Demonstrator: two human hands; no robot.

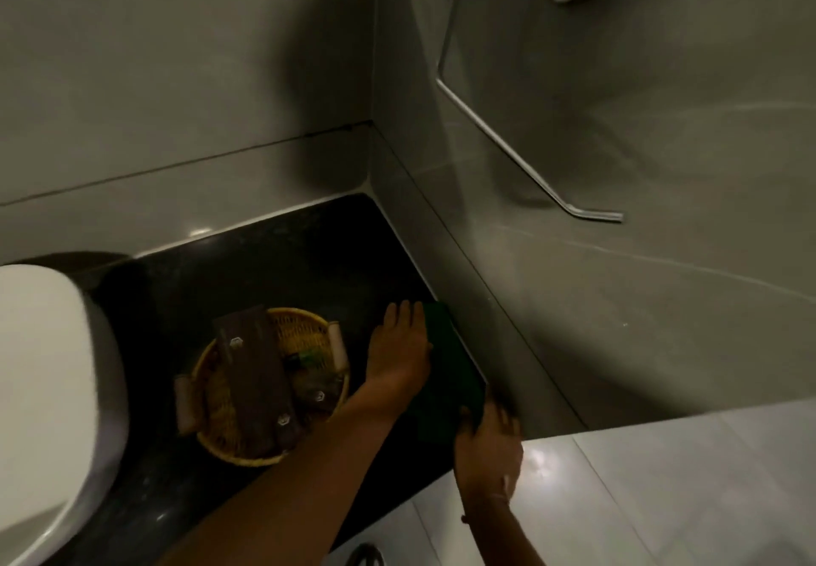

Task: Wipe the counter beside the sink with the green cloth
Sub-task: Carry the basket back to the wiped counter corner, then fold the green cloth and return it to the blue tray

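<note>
A dark green cloth (446,371) lies flat on the black stone counter (309,265), along its right edge by the wall. My left hand (399,353) rests palm down on the cloth's left part, fingers stretched toward the back. My right hand (488,437) grips the cloth's near corner at the counter's front edge; its fingers are blurred. The white sink (44,389) stands at the left of the counter.
A round woven yellow basket (304,322) with brown boxes and small packets sits between the sink and my left hand. Grey tiled walls close the back and right. A chrome towel bar (530,168) sticks out from the right wall. Pale floor tiles lie at the lower right.
</note>
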